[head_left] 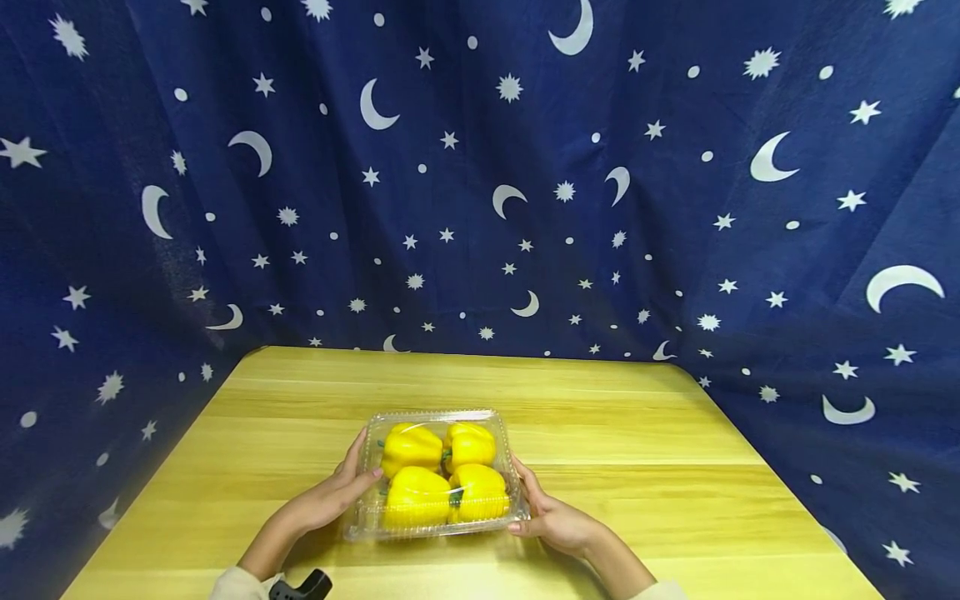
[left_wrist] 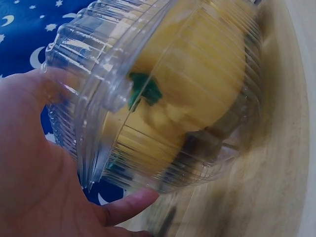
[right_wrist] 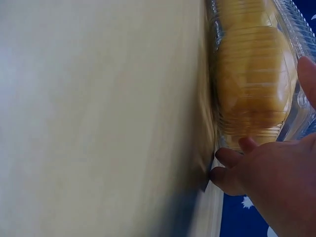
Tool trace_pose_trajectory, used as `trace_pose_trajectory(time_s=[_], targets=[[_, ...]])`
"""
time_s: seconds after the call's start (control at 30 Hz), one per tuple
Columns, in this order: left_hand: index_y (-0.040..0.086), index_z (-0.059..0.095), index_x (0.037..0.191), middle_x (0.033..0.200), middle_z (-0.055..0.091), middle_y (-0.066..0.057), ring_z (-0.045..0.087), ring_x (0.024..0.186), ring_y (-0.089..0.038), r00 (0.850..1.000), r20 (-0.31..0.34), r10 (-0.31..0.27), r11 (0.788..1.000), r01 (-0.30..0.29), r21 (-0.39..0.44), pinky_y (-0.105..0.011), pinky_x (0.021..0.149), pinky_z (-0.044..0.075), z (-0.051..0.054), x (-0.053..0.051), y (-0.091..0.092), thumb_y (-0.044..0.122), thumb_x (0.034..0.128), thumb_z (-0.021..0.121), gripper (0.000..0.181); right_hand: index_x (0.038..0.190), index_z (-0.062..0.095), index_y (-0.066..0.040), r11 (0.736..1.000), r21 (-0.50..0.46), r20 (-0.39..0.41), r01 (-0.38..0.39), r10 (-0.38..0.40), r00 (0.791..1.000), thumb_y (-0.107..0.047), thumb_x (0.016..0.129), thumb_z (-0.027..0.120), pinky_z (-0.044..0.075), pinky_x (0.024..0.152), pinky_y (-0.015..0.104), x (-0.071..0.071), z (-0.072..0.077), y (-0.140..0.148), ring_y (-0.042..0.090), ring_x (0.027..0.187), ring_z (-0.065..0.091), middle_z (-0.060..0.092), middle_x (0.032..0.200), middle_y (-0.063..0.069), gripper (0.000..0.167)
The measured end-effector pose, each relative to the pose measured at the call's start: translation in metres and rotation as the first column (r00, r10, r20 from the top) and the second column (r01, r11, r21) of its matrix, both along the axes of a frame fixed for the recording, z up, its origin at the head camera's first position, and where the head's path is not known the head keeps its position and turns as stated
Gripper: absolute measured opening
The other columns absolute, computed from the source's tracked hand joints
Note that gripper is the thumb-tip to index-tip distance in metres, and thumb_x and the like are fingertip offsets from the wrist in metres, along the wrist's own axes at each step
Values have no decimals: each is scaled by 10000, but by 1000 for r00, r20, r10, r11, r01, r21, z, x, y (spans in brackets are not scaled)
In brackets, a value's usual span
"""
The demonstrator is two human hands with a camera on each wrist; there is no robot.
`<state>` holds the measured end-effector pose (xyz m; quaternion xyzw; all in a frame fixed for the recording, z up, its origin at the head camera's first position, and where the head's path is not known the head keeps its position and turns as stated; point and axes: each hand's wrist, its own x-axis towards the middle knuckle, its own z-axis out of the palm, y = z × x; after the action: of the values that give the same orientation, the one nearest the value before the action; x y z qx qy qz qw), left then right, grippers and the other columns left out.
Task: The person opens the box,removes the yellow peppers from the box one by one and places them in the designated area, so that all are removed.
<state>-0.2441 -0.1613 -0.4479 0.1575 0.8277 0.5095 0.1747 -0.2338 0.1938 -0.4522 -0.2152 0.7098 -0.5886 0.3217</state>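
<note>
A clear plastic clamshell box (head_left: 365,523) with a ribbed rim is closed over several yellow bell peppers (head_left: 412,450) with green stems. On the box's left side, my left hand (head_left: 326,502) holds it, thumb over the lid and fingers along the side. My right hand (head_left: 557,523) grips the near right corner, its thumb at the front rim. In the left wrist view, the left hand (left_wrist: 44,173) spans the rim, and one pepper's green stem (left_wrist: 144,90) shows through the plastic. In the right wrist view, fingertips of the right hand (right_wrist: 276,170) reach the box's lower edge.
The wooden table (head_left: 637,442) has light yellow grain and rounded far corners. A dark blue curtain (head_left: 480,183) with white moons and stars hangs behind it and along both sides. A black strap piece (head_left: 302,587) sits at the left wrist.
</note>
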Motion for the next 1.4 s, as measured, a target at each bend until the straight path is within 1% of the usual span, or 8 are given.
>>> trace_pose_trajectory(time_s=[0.17, 0.3, 0.4, 0.7, 1.07, 1.23, 1.3, 1.4], targets=[[138, -253, 1412, 1456, -270, -234, -35, 1309, -550, 1000, 4, -3, 1000, 3, 10, -735, 973, 60, 0, 1, -1, 379, 981, 325, 761, 1439, -167, -177, 1000, -30, -4, 9, -9, 1000, -80, 874, 537, -78, 977, 704, 1, -2, -1, 491, 1300, -225, -249, 1448, 262, 908], [136, -260, 1409, 1453, -279, -231, -36, 1307, -552, 1000, -1, -12, 1000, 12, 13, -736, 972, 65, 0, 1, -2, 377, 980, 322, 762, 1437, -142, -144, 998, -64, -14, 3, -4, 1000, -72, 879, 521, 13, 1009, 705, 1, -4, 0, 515, 1321, -102, -89, 1475, 270, 869], [140, -263, 1408, 1453, -281, -229, -43, 1307, -550, 1000, -4, -14, 1000, 15, 17, -734, 974, 68, 1, 0, -2, 369, 982, 319, 757, 1435, -122, -130, 997, -74, -16, 8, -9, 1000, -77, 878, 520, 26, 1002, 715, 1, -4, 0, 514, 1323, -44, -11, 1467, 266, 852], [140, -261, 1409, 1449, -284, -235, -48, 1310, -542, 1000, -4, -16, 1000, 16, 17, -727, 982, 72, 1, 0, -2, 362, 983, 322, 756, 1421, 6, -87, 997, -47, -46, 57, -59, 997, -102, 894, 518, 36, 1020, 693, 4, -1, -1, 473, 1322, 78, 147, 1421, 242, 735], [146, -257, 1411, 1456, -269, -233, -72, 1320, -520, 1000, -8, -5, 1000, 5, 0, -730, 979, 63, 2, -2, -2, 375, 980, 323, 758, 1384, 103, -38, 993, -20, -85, 112, -114, 990, -125, 899, 516, 185, 1037, 635, 6, 3, -3, 431, 1291, 270, 248, 1404, 286, 643], [140, -260, 1410, 1458, -267, -231, -76, 1317, -527, 1000, -10, 4, 1000, -4, -8, -737, 971, 56, 1, -2, -1, 388, 978, 315, 761, 1348, 154, -22, 990, -31, -74, 137, -139, 988, -116, 890, 519, 310, 1006, 487, 9, 4, -2, 302, 1183, 431, 381, 1343, 232, 592], [136, -263, 1408, 1456, -268, -233, -89, 1317, -525, 1000, -9, 7, 1000, -7, -13, -741, 967, 47, 0, -1, 0, 394, 978, 306, 759, 1341, 154, -21, 990, -35, -59, 138, -140, 988, -125, 895, 517, 333, 977, 418, 11, 4, -2, 269, 1151, 443, 401, 1318, 210, 584], [133, -270, 1405, 1452, -278, -235, -125, 1316, -519, 1000, -12, 5, 1000, -5, -15, -746, 961, 21, -1, -1, 1, 393, 981, 291, 749, 1330, 148, -8, 989, -41, -51, 140, -142, 989, -143, 909, 506, 332, 980, 421, 14, 4, -3, 251, 1170, 406, 364, 1350, 228, 568]])
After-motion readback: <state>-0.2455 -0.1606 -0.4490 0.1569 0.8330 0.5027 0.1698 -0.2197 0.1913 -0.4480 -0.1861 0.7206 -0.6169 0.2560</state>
